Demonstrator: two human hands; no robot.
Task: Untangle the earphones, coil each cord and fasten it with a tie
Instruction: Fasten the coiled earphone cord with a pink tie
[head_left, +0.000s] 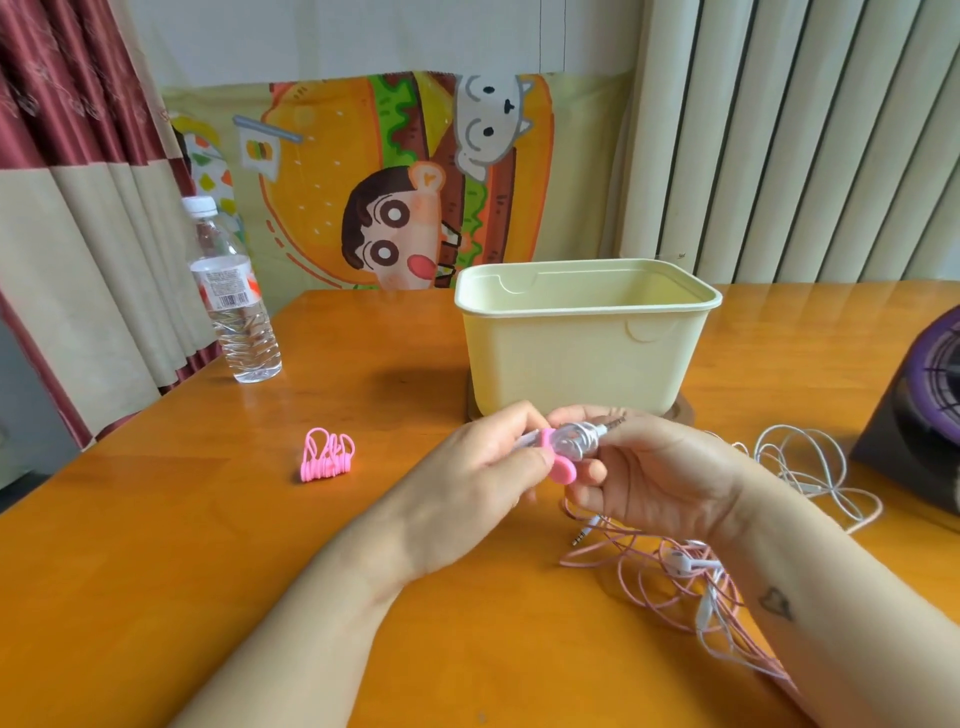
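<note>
Holding: my left hand pinches pink tie; right hand grips coiled cord (plug protruding).
Table: tangled cords.

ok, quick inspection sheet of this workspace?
Surface: orange wooden table, glossy.
Job's things: coiled white cord with pink tie on it, held up; spare pink ties left; tangled pink and white earphones under right forearm.
Clutter: cream tub, water bottle, dark object at right edge.
Grips: left hand pinches the tie; right hand holds the coil.
Cables: loose white cord loops right of hands.
Surroundings: curtain, cartoon cloth, ribbed wall panel.
</note>
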